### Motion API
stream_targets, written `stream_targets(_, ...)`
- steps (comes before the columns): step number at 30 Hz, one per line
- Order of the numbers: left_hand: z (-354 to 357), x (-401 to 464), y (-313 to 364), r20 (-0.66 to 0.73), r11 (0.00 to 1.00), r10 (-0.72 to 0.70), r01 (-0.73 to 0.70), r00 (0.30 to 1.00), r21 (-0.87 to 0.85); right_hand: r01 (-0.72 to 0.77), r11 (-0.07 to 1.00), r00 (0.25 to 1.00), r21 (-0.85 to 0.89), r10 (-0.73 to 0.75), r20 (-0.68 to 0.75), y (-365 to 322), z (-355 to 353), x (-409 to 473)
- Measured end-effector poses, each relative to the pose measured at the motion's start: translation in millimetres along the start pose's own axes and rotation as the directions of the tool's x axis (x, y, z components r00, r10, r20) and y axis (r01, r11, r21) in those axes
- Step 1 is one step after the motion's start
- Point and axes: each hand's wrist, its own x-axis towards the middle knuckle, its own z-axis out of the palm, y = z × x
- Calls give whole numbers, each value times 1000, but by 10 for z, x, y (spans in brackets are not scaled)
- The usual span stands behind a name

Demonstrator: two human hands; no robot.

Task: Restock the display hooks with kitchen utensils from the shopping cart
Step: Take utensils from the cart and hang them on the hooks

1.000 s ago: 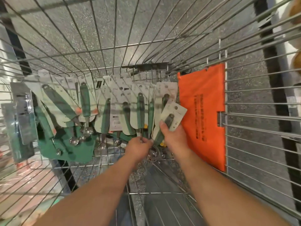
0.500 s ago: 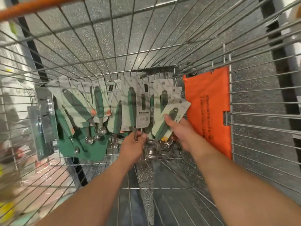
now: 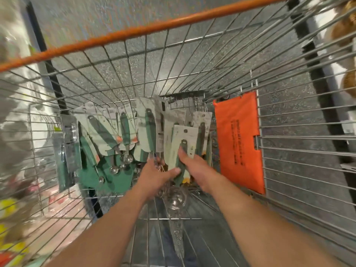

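Observation:
Several carded utensils with green handles [image 3: 123,135] lean in a row against the far end of the wire shopping cart [image 3: 192,60]. Both my hands reach into the cart at its middle. My right hand [image 3: 194,166] grips one carded green-handled utensil [image 3: 183,145], thumb laid on the front of its card. My left hand [image 3: 156,174] holds the lower end of that same card from the left, thumb across its bottom, and also grips the wire stems of a neighbouring carded utensil [image 3: 148,130]. A shiny metal scoop [image 3: 176,197] hangs below my hands.
An orange plastic flap [image 3: 238,141] hangs on the cart's right wall. The orange handle bar [image 3: 134,32] crosses the top. A clear blister pack [image 3: 67,143] stands at the left wall. Blurred shelves with goods lie outside both sides.
My right hand has turned its card from tilted to nearly upright and drawn it left. My left hand has come onto that card's lower end. The view has pulled back, showing the orange bar.

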Motion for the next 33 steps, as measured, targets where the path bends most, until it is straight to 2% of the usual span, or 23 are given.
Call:
stream_targets(3,0,-48,0,-24,1000,-7,7,1000,-12,-88,986,996,142,90,-5,-29,119,-46)
stream_targets(5,8,-67,-24,-69,1000,-6,5,998,-10,-80,990,994,115,87,-62,-33,199,-47)
stream_targets(7,21,-94,-37,-101,999,-2,-2,995,-33,-9,997,991,74,18,-130,4,248,-54)
stream_targets(10,8,-102,-50,-147,997,-17,5,989,-80,26,997,993,72,-17,-118,26,240,-70)
stream_targets(13,-32,-104,-59,-177,995,-34,16,984,-100,18,997,996,-70,-24,-86,-18,120,-96)
stream_targets(16,-55,-60,-77,-174,989,-77,53,982,-139,-7,998,982,-55,-4,-187,-29,-43,-29)
stream_targets(18,-70,-19,-81,-182,987,-90,63,979,-147,7,998,925,-59,-29,-378,68,-112,177)
stream_targets(20,-84,12,-93,-183,987,-89,63,979,-145,-9,998,885,-69,-24,-464,162,-139,343)
stream_targets(28,-241,91,-197,-202,994,-87,71,976,-83,-30,993,803,-112,-42,-595,202,-45,713)
stream_targets(33,-374,-25,-135,-206,995,-88,76,975,-66,-67,992,821,-107,-6,-572,182,-55,700)
